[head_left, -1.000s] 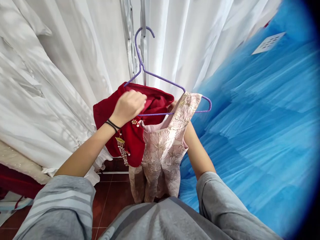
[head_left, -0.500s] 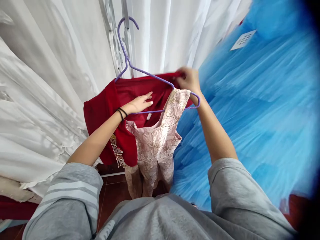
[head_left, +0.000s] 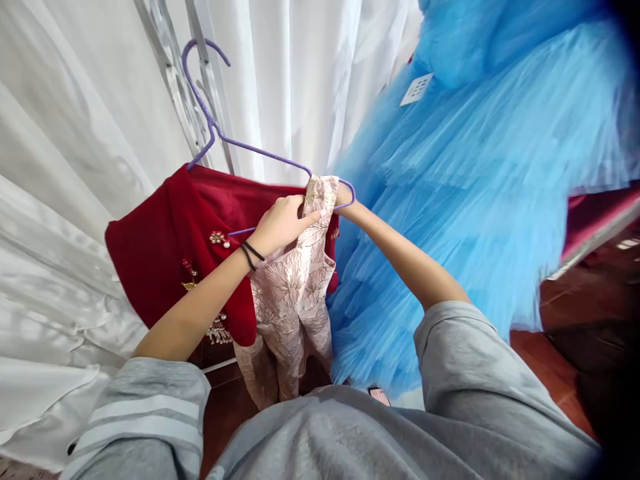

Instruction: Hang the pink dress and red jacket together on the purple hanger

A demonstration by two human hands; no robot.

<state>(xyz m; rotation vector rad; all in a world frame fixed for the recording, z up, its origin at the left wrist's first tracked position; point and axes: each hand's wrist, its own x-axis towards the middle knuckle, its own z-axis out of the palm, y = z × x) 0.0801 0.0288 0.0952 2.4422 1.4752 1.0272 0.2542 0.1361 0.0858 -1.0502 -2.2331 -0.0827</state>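
Observation:
A purple hanger (head_left: 210, 127) hooks onto a white metal rack (head_left: 170, 73) and carries two garments. A red velvet garment (head_left: 170, 260) with bead trim drapes over its left side. A pink brocade dress (head_left: 295, 293) hangs from its right end. My left hand (head_left: 283, 223) pinches the pink dress's shoulder strap near the hanger bar. My right hand (head_left: 345, 198) sits at the hanger's right tip, mostly hidden behind the strap; its grip does not show.
White gowns (head_left: 65, 200) fill the left and back. A blue tulle dress (head_left: 475, 187) with a white tag (head_left: 416, 89) hangs close on the right. Red tiled floor (head_left: 560, 333) shows at lower right, and red fabric at the right edge.
My left hand moved from the red garment to the pink strap. My right hand dropped from the hanger's upper arm to its right tip. The red garment now hangs spread out.

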